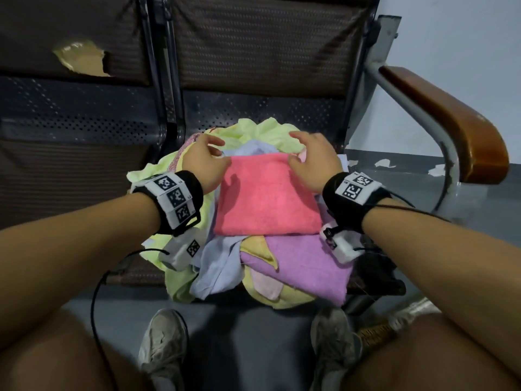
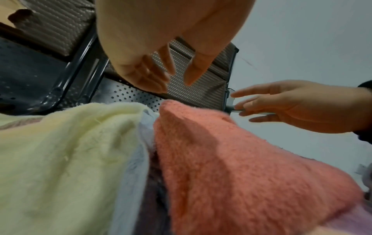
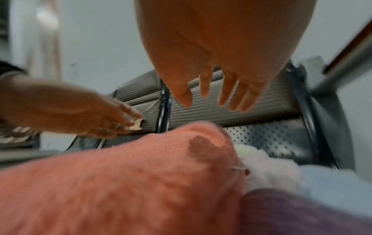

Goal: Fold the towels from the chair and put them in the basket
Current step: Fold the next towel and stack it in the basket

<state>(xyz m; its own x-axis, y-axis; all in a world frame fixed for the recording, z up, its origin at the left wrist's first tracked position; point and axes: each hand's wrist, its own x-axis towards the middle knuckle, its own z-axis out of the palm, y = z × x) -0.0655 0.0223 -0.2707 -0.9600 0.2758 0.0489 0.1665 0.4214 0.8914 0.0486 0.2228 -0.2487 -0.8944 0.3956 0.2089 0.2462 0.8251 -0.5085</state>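
Pink towel lies folded flat atop the towel pile on the chair — soft, light, floppy. Left hand and right hand hover loosely spread at its far corners, gripping nothing — best pinched there.

Readable words: none can be read in any view.
Numbers and brands: none can be read.
Code marks: black-and-white square code tags on the black wristbands; patterns only, no letters to read.
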